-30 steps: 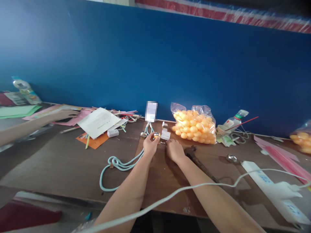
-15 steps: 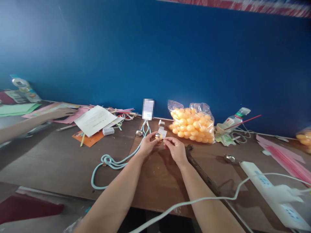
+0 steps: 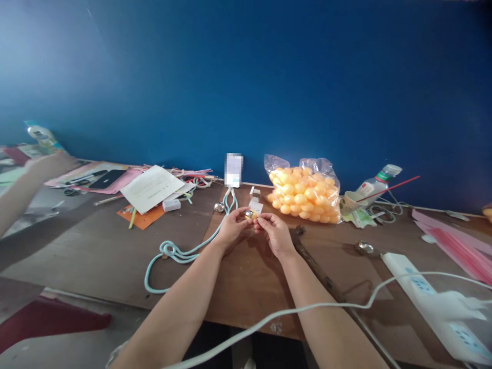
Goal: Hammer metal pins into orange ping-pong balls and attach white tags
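Observation:
My left hand point(image 3: 232, 225) is closed around a small yellow ball point(image 3: 251, 214) with shiny silver-gold patches on it, pinching it between thumb and fingers. My right hand point(image 3: 275, 231) is closed in a pinch right at the ball's right side. What its fingertips grip is too small to make out. Just behind the ball lie a small white card point(image 3: 255, 206) and a little open box point(image 3: 254, 194). A shiny silver ball point(image 3: 219, 207) rests to the left, beside the loops of a light blue cord point(image 3: 188, 254) attached to a badge point(image 3: 232, 171).
A clear bag of yellow balls point(image 3: 303, 197) stands behind my right hand. A dark stick point(image 3: 315, 264), another shiny ball point(image 3: 363, 247) and a white power strip point(image 3: 418, 287) lie right. A white cable point(image 3: 292, 311) crosses above my right forearm. At left, another person's hand point(image 3: 52, 164) reaches over papers.
My right fingertips have come closer to the ball, now at its side. The other person's hand has moved left, uncovering a dark phone-like object and scissors. The view has shifted slightly.

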Tool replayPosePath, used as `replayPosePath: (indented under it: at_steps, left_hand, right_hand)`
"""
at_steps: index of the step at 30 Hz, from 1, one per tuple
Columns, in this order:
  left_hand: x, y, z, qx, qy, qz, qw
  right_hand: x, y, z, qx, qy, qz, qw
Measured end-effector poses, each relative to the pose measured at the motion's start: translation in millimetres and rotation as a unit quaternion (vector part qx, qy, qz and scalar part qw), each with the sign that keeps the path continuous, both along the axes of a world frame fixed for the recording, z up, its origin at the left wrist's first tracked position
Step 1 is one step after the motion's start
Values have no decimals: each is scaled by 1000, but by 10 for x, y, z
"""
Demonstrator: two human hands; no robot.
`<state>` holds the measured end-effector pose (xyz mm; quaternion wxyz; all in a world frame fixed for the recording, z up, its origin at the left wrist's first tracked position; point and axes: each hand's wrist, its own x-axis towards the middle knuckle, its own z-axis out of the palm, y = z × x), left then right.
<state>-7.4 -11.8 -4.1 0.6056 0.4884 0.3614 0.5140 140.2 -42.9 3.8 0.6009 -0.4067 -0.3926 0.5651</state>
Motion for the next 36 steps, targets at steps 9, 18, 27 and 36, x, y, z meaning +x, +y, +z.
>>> replayPosePath:
  at_steps: [9,18,27,36]
  left_hand:
    - [30,31,-128,12,-3,-35,999]
    - [15,58,-149,32,43,-23,998]
    - [20,40,-148,47,74,-8,996]
    - [9,48,-151,60,111,-5,992]
  right_hand:
    - [43,13,5,-54,37,39,997]
    - [40,15,1,-62,29,25,997]
    - [48,34,-27,-59,25,22,998]
    - [49,34,-12,-56,24,19,998]
